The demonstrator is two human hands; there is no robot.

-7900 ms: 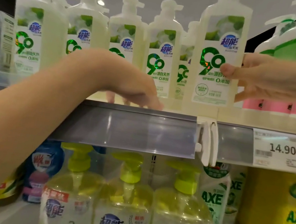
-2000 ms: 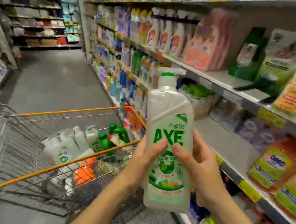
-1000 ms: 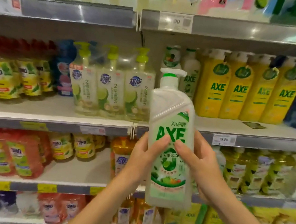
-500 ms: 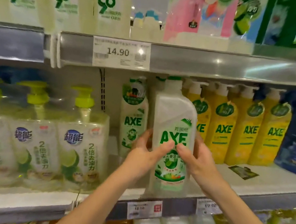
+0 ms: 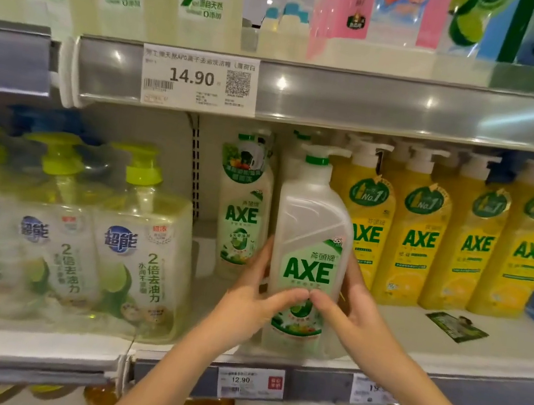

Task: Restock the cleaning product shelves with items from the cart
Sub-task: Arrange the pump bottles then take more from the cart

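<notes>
Lime-capped pump bottles (image 5: 143,253) in clear film at nine o'clock of the view, standing on the middle shelf (image 5: 411,342). Above them, toward eleven o'clock, a white price tag (image 5: 199,80) reading 14.90, clipped to the upper shelf's rail. Just right of the film packs, a green-label AXE bottle (image 5: 241,212) upright near the back, at ten o'clock from the held one. Below, at seven o'clock from the held one, a 12.90 tag (image 5: 249,381) on the front rail. Left hand (image 5: 250,304) wrapped round the left side of the translucent AXE bottle (image 5: 313,230), thumb across the front label, fingers curled behind. Bottle upright at the centre of the view, base at the shelf's front lip; resting or just above it, not clear. Right hand (image 5: 353,312) grasping the opposite side, thumb tip touching the left thumb tip just under the AXE lettering. At three o'clock of the held bottle, a row of yellow AXE bottles (image 5: 421,239), shoulder to shoulder. At four o'clock, a dark leaflet (image 5: 456,327) flat on the shelf.
</notes>
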